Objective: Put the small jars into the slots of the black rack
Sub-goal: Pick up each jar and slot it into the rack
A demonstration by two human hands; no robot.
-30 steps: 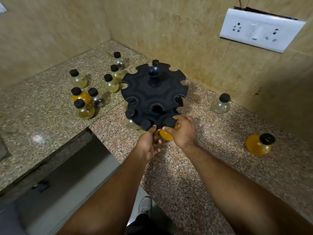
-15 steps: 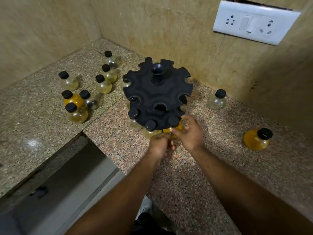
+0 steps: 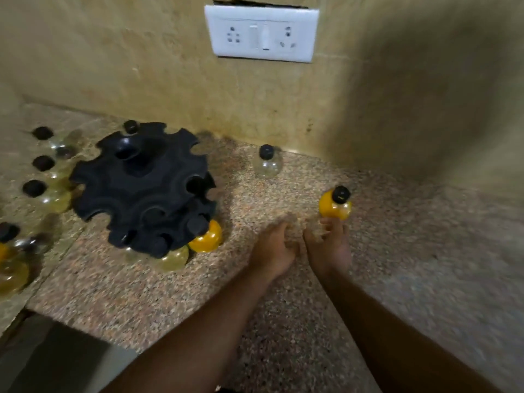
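The black two-tier rack [image 3: 141, 185] stands at the left on the granite counter. Its lower tier holds an orange jar [image 3: 207, 236], a pale yellow jar [image 3: 174, 258] and more black-capped jars. A loose orange jar [image 3: 334, 205] with a black cap stands to the right. My right hand [image 3: 329, 248] is just below it, fingertips at its base, holding nothing. My left hand [image 3: 273, 251] hovers beside the right one, fingers loosely apart and empty. A clear jar [image 3: 268, 163] stands by the back wall.
Several loose jars [image 3: 45, 194] stand left of the rack, some cut off by the frame edge. A white socket plate [image 3: 261, 34] is on the wall. The counter's front edge [image 3: 85, 327] drops off at lower left.
Both hands have left the rack's lower tier and moved right toward the loose orange jar. The orange jar they handled now sits in a lower slot. The view has swung right.
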